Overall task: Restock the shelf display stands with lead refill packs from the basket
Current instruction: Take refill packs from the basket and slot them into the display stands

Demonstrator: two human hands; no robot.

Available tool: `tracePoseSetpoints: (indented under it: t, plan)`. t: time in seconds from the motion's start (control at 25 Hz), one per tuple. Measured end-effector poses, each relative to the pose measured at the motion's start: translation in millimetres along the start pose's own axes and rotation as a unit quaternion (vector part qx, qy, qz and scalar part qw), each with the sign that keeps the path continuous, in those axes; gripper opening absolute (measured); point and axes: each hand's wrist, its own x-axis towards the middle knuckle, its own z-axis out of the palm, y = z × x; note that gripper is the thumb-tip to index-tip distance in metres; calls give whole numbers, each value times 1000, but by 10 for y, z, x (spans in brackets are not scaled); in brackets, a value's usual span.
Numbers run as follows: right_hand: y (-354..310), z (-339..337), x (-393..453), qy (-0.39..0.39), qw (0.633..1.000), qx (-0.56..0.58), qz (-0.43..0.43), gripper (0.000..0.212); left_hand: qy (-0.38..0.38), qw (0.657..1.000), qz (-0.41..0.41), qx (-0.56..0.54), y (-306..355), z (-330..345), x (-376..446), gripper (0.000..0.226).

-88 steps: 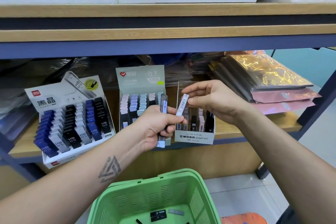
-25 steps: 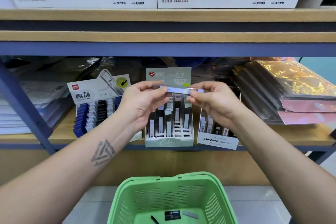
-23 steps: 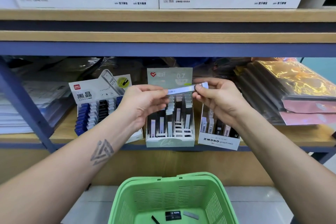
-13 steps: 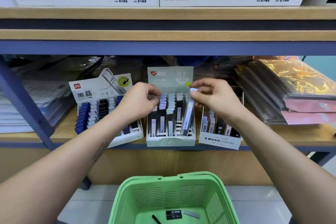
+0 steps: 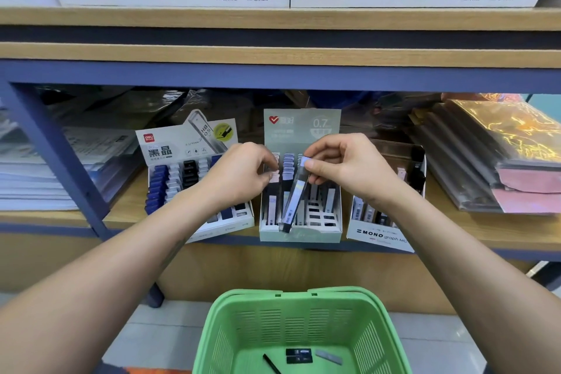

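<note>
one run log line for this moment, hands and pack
right hand: pinches lead refill pack by its top | pack: tilted over 0.7 display stand | left hand: at stand's left rows | basket: below

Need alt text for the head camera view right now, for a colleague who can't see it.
A person's right hand pinches the top of a slim clear lead refill pack, lowering it into the pale green 0.7 display stand on a wooden shelf; the left hand touches packs already there. A green plastic basket sits below.
</note>
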Motion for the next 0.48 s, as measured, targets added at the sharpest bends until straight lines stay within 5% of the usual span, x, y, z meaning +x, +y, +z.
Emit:
tracePoseSetpoints:
  t: [0.48]
  plan:
    - [3,263,86,36,986,-153,-62,10,-17,998,45,47,-65,-6,-108,33]
